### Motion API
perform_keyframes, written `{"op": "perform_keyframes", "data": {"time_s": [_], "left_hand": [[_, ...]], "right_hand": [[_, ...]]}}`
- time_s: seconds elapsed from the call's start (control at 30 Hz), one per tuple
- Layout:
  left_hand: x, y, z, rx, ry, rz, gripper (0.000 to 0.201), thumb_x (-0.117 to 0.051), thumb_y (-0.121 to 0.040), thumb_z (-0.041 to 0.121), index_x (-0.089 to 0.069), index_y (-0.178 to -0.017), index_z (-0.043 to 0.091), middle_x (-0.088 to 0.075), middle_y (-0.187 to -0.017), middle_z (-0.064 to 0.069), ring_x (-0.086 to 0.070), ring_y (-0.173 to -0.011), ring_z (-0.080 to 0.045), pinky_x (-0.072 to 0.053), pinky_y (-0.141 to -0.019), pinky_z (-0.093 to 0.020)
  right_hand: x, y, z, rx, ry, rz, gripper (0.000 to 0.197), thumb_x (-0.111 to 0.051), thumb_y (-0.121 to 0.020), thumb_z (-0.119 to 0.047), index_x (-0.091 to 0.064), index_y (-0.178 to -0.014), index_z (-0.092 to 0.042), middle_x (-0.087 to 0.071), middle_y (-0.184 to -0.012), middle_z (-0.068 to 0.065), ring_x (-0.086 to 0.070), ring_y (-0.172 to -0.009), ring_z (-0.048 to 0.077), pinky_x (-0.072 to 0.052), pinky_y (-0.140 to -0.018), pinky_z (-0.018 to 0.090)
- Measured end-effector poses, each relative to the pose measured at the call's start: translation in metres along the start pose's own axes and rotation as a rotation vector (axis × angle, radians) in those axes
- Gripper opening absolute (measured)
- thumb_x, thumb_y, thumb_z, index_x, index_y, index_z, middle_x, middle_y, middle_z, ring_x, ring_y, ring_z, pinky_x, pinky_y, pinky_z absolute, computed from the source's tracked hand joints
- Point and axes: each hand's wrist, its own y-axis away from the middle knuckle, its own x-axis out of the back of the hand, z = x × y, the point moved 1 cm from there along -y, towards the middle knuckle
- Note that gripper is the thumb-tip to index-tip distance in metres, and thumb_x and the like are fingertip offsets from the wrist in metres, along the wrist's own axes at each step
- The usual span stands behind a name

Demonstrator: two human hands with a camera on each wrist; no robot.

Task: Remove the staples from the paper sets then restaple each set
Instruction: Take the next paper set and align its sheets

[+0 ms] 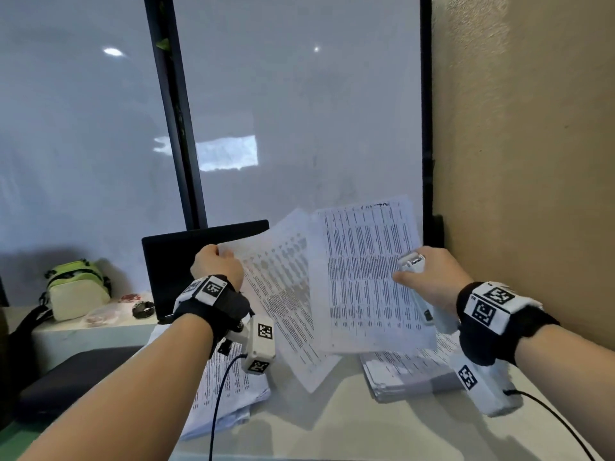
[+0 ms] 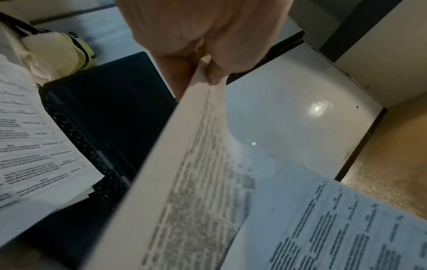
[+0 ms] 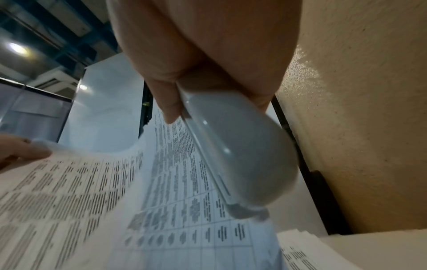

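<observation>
Paper set (image 1: 332, 287) is held up off the surface (image 1: 332, 424), fanned into loose pages between both hands. Left hand (image 1: 218, 266) pinches the top corner, thumb and fingers (image 2: 215, 73) closed on the sheets' edge. Right hand (image 1: 429, 281) is curled round a white stapler (image 1: 414, 264) while its thumb rests against the front page; the wrist view shows the stapler (image 3: 240, 164) lying along the palm, its nose pointing down over the print. Two more stacks lie on the surface, one (image 1: 409, 371) under the right wrist and one (image 1: 226, 390) under the left forearm, beside a dark laptop (image 1: 179, 261).

The pages seem unbound, though blur hides whether any staple remains at the pinched corner. Judged from that, restapling is the step in hand. To do it well, the sheets should first be tapped square on the surface so the edges line up, with the left pinch kept just clear of the corner. The stapler's mouth then goes fully over that corner and gets one firm squeeze, pages flat, not fanned
</observation>
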Motion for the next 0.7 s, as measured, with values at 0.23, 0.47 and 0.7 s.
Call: {"op": "perform_keyframes", "data": {"time_s": [0.23,0.47,0.7], "left_hand": [[0.02,-0.003,0.005,-0.037,-0.004,0.036,0.022,-0.047,-0.099,0.016,-0.061,-0.11,0.003,-0.062,-0.112,-0.018,-0.057,-0.104,-0.037,-0.036,-0.075,-0.032],[0.019,-0.001,0.009,-0.179,0.189,-0.081,0.028,-0.057,-0.092,0.018,-0.048,-0.076,-0.002,-0.046,-0.067,-0.011,-0.04,-0.065,-0.021,-0.038,-0.059,-0.035],[0.014,0.004,0.01,-0.128,0.471,-0.279,0.014,-0.065,-0.083,0.032,-0.067,-0.08,0.019,-0.069,-0.094,-0.022,-0.063,-0.08,-0.026,-0.055,-0.083,-0.057]], "right_hand": [[0.022,0.008,-0.045,0.14,-0.144,-0.041,0.02,-0.077,-0.079,-0.026,-0.067,-0.096,-0.023,-0.066,-0.093,0.003,-0.063,-0.081,0.021,-0.045,-0.065,0.028],[0.005,0.004,-0.045,0.129,-0.31,-0.066,0.014,-0.08,-0.076,-0.014,-0.073,-0.088,-0.015,-0.072,-0.093,0.011,-0.065,-0.086,0.028,-0.05,-0.075,0.032],[-0.039,-0.002,-0.014,-0.046,-0.199,-0.16,0.02,-0.08,-0.076,-0.024,-0.071,-0.093,-0.018,-0.071,-0.088,0.01,-0.064,-0.077,0.024,-0.054,-0.074,0.036]]}}
